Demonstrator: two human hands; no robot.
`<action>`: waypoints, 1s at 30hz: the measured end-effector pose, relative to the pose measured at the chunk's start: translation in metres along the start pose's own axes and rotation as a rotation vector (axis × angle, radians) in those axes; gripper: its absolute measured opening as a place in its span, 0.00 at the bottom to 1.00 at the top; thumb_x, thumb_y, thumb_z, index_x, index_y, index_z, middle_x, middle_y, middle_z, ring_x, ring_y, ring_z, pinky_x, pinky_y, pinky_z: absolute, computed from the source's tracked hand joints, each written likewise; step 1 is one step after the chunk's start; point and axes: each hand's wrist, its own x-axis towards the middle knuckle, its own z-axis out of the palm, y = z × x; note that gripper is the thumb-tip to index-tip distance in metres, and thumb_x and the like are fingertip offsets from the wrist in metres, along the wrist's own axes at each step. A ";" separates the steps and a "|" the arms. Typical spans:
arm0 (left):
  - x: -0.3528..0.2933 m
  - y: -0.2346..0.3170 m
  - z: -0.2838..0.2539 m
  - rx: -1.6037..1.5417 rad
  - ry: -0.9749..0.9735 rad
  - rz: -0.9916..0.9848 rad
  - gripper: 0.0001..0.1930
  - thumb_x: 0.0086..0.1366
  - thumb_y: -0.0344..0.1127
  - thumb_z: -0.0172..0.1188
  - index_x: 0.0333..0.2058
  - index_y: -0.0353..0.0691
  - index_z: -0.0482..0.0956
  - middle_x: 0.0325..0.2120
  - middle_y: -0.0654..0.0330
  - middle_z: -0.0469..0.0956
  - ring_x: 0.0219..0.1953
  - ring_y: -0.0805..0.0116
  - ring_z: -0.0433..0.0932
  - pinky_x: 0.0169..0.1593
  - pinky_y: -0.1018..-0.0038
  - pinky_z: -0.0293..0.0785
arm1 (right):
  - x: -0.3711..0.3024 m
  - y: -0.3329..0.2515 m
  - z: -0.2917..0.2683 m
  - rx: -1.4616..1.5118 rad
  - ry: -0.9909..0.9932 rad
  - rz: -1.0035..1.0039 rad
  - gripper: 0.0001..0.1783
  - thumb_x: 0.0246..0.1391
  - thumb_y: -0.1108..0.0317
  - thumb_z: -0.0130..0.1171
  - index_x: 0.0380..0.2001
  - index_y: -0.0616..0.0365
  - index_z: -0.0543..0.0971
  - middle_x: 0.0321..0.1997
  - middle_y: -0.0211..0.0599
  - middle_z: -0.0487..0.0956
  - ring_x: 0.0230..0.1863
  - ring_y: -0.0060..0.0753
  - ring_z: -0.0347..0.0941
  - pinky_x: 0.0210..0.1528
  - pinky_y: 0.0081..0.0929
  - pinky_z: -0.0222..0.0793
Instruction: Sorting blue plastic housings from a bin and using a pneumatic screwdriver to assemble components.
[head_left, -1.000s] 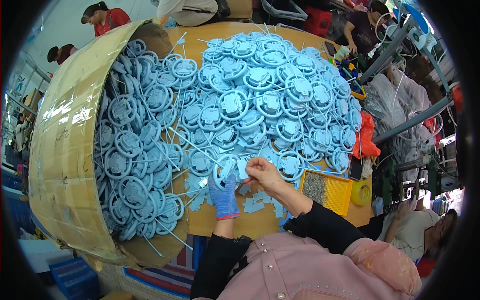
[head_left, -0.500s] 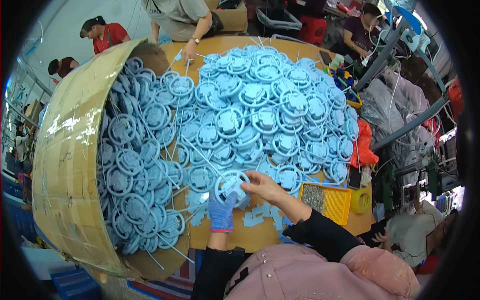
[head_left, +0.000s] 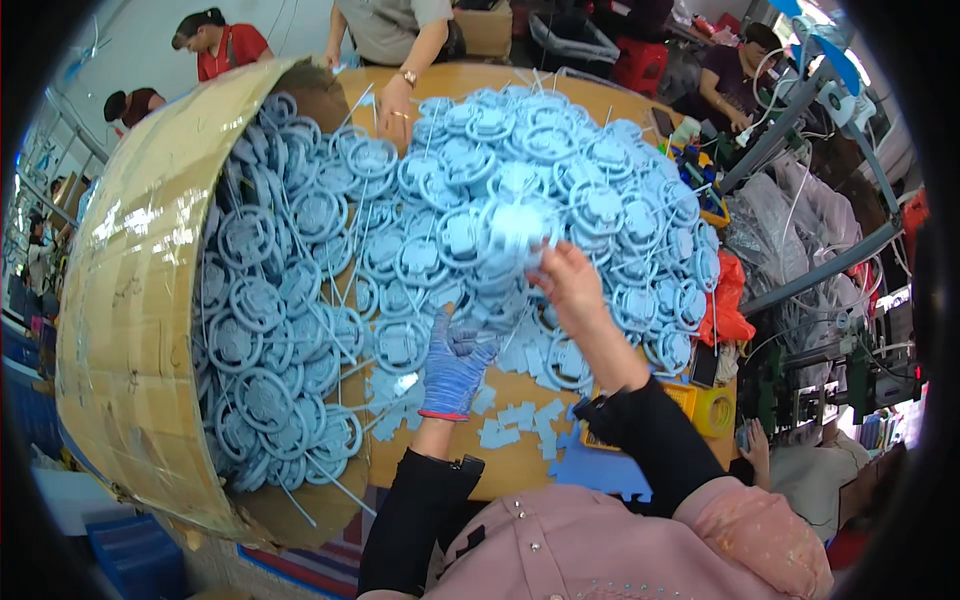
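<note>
Tabletop (head_left: pixel 495 472) shows along near edge; right hand (head_left: pixel 568 282) at blurred part (head_left: pixel 514 230).

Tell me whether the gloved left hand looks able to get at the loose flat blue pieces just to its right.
Probably yes: the gloved left hand looks empty, the flat blue pieces lie uncovered on the table, and nothing visible blocks the way.

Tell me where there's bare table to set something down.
A patch of bare tabletop lies near the person, between the left black sleeve and flat blue sheet; a narrow strip runs along the far edge behind the ring pile. The table's middle and the cardboard box are crowded.
</note>
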 end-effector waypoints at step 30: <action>-0.071 -0.048 -0.100 1.084 0.327 0.328 0.25 0.52 0.44 0.63 0.49 0.42 0.75 0.52 0.47 0.67 0.55 0.47 0.64 0.58 0.56 0.59 | -0.078 0.100 -0.063 -1.104 -0.146 -0.102 0.11 0.51 0.76 0.54 0.39 0.58 0.80 0.33 0.40 0.80 0.34 0.36 0.78 0.36 0.27 0.71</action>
